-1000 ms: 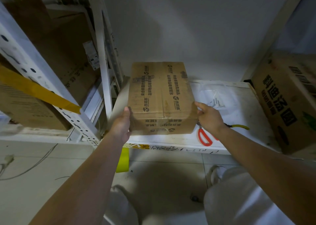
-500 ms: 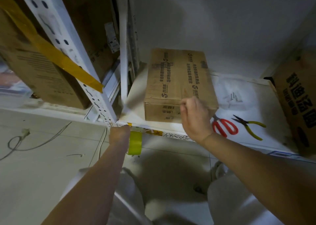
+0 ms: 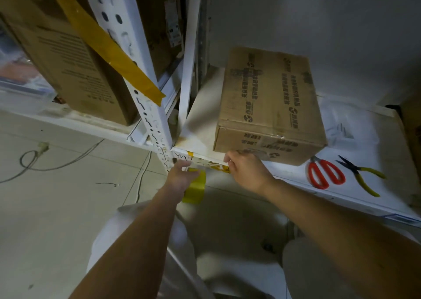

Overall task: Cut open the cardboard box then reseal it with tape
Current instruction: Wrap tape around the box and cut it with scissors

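At seven o'clock of the cardboard box, the left hand grips the yellow tape roll below the shelf edge. Right hand pinches at that edge; resealing seems pending, scissors lying at four o'clock.

My left hand covers most of the yellow tape roll. My right hand hides the cardboard box's near bottom edge; its fingertips are tucked from sight. The box print is too blurred to read.
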Action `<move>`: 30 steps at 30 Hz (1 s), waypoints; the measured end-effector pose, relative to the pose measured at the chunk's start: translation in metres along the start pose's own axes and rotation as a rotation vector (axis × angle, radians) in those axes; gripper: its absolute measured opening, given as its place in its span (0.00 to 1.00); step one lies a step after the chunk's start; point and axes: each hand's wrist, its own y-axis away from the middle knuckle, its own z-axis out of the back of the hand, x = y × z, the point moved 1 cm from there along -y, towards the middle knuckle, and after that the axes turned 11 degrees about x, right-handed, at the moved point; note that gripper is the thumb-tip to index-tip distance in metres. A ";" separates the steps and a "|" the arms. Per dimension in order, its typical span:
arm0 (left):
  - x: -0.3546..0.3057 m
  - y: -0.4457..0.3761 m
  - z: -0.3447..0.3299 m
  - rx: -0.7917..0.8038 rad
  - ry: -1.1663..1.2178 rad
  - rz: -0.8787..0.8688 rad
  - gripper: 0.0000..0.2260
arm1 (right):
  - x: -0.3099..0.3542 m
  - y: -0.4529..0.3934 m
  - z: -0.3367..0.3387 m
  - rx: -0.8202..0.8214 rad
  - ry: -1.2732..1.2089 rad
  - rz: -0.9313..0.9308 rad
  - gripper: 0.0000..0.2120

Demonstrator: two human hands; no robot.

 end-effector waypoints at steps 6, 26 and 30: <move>-0.011 0.005 0.005 0.099 0.059 0.125 0.09 | 0.009 -0.013 -0.007 0.069 -0.016 -0.013 0.09; -0.034 0.023 -0.011 0.054 0.098 0.107 0.09 | 0.035 -0.026 0.013 0.092 -0.262 -0.207 0.13; -0.040 0.036 -0.022 0.072 0.114 0.102 0.07 | 0.031 -0.020 0.019 0.094 -0.315 -0.236 0.11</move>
